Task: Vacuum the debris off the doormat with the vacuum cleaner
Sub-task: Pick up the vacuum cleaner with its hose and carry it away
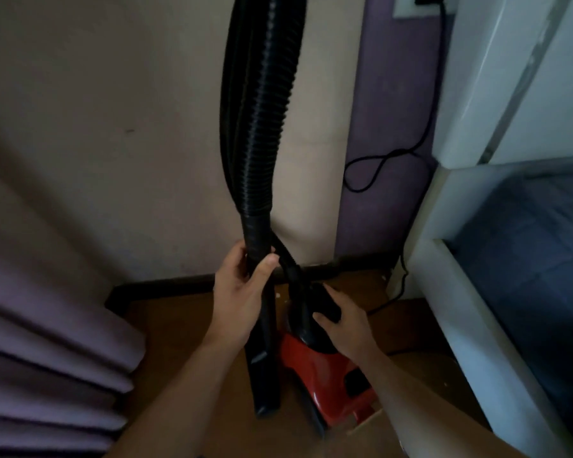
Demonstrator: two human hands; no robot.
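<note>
— Vacuum cleaner (328, 375), where?
— Down on the wooden floor (179, 325), low and centre, close to the pale wall (113, 127). Red body, black top.
— Left hand (242, 292)?
— Wrapped round the black wand (265, 375) just below the cuff of the ribbed hose (265, 110); thumb across the front, fingers behind. Holds the wand upright, just left of the red body, lower end down at the floor.
— And the hose?
— Runs straight up from that cuff and out past the top edge, doubled on itself, dark against the wall. Thinner black tube slanting from behind the left thumb down into the black top of the body.
— Right hand (341, 322)?
— Closed over the black handle (325, 302) on top of the body; fingers over the far side, thumb on the near side.
— Wand touching the body?
— Hard to tell; side by side, very close.
— Surroundings?
— Purple curtain (47, 358) in folds at the left. White bed frame (444, 292) at the right, blue mattress (526, 259) inside it. Black power cord (433, 100) against a purple wall panel (387, 94): up to a socket (404, 8) at the top edge, one loop midway, then down to the floor beyond the right hand.
— Sharpness?
— Dim and slightly blurred; small details on the body unreadable.
</note>
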